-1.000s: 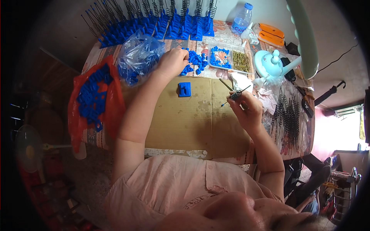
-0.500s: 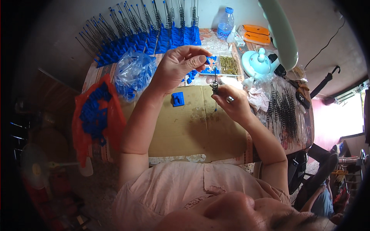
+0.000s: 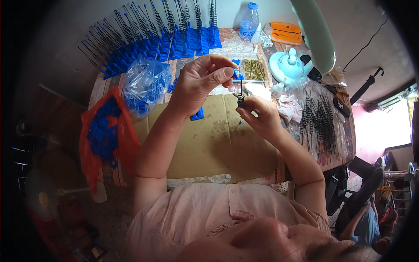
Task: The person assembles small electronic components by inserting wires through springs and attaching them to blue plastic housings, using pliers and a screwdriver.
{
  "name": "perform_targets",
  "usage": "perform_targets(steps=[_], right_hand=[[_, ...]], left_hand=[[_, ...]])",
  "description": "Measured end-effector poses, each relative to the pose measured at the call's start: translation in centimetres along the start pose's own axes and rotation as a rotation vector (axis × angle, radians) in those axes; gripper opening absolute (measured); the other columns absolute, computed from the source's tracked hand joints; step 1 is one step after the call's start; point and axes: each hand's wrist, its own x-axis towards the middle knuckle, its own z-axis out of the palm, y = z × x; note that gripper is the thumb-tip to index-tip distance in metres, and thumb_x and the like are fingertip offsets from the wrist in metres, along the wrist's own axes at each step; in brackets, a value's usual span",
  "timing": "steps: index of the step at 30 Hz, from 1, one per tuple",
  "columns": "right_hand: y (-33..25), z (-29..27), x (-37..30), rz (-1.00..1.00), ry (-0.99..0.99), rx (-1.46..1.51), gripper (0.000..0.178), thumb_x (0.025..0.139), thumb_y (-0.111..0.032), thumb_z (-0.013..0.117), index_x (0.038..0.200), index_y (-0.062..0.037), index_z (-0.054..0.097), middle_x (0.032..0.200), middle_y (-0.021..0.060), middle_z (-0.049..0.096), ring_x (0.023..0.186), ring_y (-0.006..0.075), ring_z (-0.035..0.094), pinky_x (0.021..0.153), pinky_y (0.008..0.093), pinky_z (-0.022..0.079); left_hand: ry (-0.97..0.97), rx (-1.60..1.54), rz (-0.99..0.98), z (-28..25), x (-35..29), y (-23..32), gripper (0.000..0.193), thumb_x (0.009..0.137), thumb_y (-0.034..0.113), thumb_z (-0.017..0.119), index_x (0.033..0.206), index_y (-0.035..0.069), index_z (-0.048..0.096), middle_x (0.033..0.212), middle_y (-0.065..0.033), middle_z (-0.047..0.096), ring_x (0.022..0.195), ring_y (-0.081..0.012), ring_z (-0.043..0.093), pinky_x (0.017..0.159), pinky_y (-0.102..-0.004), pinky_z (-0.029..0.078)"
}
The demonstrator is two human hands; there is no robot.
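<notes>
My right hand (image 3: 264, 117) grips a thin black rod with a coil spring (image 3: 240, 100) between thumb and fingers. The rod stands nearly upright, with a small blue tip at its lower end. A short brass-coloured stub sticks out beside the coil. Just up and left of the rod's upper end, my left hand (image 3: 201, 83) is closed in a pinch. A small blue piece (image 3: 236, 72) shows at its fingertips, partly lost against blue parts behind it. Below my left wrist, a blue block (image 3: 197, 114) lies on the cardboard sheet (image 3: 200, 148), partly hidden by my forearm.
Blue bases (image 3: 163, 50) with upright spring rods line the back left. A clear bag (image 3: 146, 83) and red bag (image 3: 85, 144) hold blue parts. Brass pieces (image 3: 254, 70) fill a tray compartment. Loose spring rods (image 3: 321, 126), a lamp (image 3: 286, 67) and a bottle (image 3: 249, 22) stand rightward.
The rod has shifted slightly up and left with my right hand. My left forearm now covers part of the blue block. The brass-coloured stub beside the coil has come into sight.
</notes>
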Motion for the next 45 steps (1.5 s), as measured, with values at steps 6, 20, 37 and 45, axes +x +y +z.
perform_targets(steps=[6, 20, 37, 45], right_hand=[[-0.2, 0.1, 0.2, -0.006, 0.003, -0.016, 0.019, 0.078, -0.006, 0.076, 0.091, -0.0008, 0.063, 0.074, 0.0074, 0.063, 0.061, 0.0148, 0.061, 0.057, 0.0291, 0.050], [-0.2, 0.2, 0.3, -0.021, -0.002, -0.026, 0.019, 0.076, -0.005, 0.076, 0.089, -0.0009, 0.063, 0.073, 0.0071, 0.063, 0.061, 0.0149, 0.062, 0.057, 0.0286, 0.050], [-0.3, 0.3, 0.1, -0.072, -0.002, -0.068, 0.018, 0.077, -0.004, 0.076, 0.088, -0.0007, 0.062, 0.076, 0.0069, 0.064, 0.062, 0.0143, 0.062, 0.058, 0.0279, 0.051], [-0.3, 0.2, 0.0, -0.018, -0.002, -0.064, 0.018, 0.078, -0.005, 0.075, 0.091, -0.0012, 0.063, 0.076, 0.0070, 0.064, 0.063, 0.0141, 0.063, 0.058, 0.0282, 0.051]], left_hand=[[-0.001, -0.007, 0.008, 0.4, -0.2, 0.1, 0.017, 0.089, 0.011, 0.067, 0.104, 0.004, 0.066, 0.093, -0.0044, 0.067, 0.079, -0.0084, 0.061, 0.073, -0.0223, 0.051], [0.019, 0.037, 0.021, 0.6, -0.4, 0.5, 0.017, 0.088, 0.011, 0.068, 0.103, 0.005, 0.067, 0.091, -0.0034, 0.068, 0.076, -0.0084, 0.061, 0.071, -0.0228, 0.050], [0.016, 0.840, 0.513, 2.0, -1.3, 1.8, 0.042, 0.080, -0.001, 0.066, 0.121, 0.006, 0.061, 0.088, -0.0040, 0.068, 0.078, -0.0107, 0.062, 0.073, -0.0270, 0.051], [-0.061, 0.874, 0.456, 1.8, -1.3, 1.4, 0.041, 0.079, -0.004, 0.062, 0.119, 0.006, 0.062, 0.088, -0.0069, 0.068, 0.080, -0.0135, 0.064, 0.075, -0.0287, 0.053]])
